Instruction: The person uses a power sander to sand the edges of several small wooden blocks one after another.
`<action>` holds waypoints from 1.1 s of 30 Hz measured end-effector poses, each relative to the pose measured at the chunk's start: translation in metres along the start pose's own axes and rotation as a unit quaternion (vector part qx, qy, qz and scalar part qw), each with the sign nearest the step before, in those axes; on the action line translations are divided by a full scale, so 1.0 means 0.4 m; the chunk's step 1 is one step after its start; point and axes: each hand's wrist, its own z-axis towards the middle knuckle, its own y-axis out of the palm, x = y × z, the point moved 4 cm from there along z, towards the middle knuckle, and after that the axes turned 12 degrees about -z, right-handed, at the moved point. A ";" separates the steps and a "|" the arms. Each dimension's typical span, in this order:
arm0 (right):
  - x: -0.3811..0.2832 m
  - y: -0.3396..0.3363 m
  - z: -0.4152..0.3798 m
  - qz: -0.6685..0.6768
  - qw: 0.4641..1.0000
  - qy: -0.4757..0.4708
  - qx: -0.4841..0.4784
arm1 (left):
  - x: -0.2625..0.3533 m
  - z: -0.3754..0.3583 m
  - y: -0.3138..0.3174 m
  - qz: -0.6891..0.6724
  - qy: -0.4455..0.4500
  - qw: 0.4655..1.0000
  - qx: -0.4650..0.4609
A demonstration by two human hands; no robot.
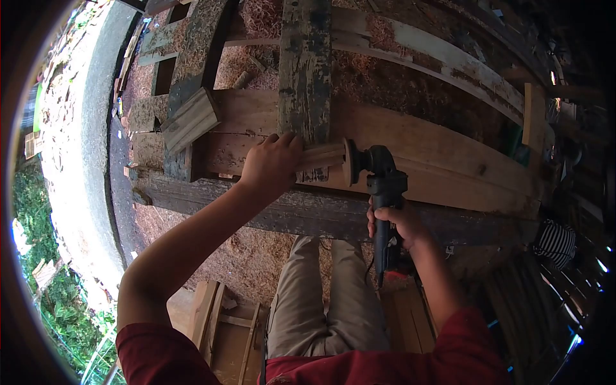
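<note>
My right hand [393,221] is wrapped round the dark body of an angle grinder [387,189], held upright with its cord end toward me. The grinder's round disc [350,162] stands edge-on at the end of a short wooden piece [323,156], touching it or very close. My left hand [274,160] grips the other end of that wooden piece and presses near a worn dark plank [305,70]. Part of the wooden piece is hidden beneath my left fingers.
A weathered wood block [191,122] lies on the bench frame to the left. Long boards [436,154] stretch to the right, behind the dark front beam [282,208]. Wood shavings [237,269] cover the ground. A striped cloth [556,244] hangs at the right.
</note>
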 end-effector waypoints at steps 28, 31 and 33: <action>-0.013 0.002 -0.008 -0.010 1.000 0.005 0.001 | 0.001 0.001 0.003 0.011 -0.001 1.000 -0.002; -0.010 0.002 -0.007 0.001 1.000 0.000 0.006 | 0.001 -0.001 0.002 0.009 0.000 1.000 0.000; -0.008 0.002 -0.007 0.008 1.000 0.000 0.007 | 0.000 -0.001 0.003 0.006 0.000 1.000 -0.001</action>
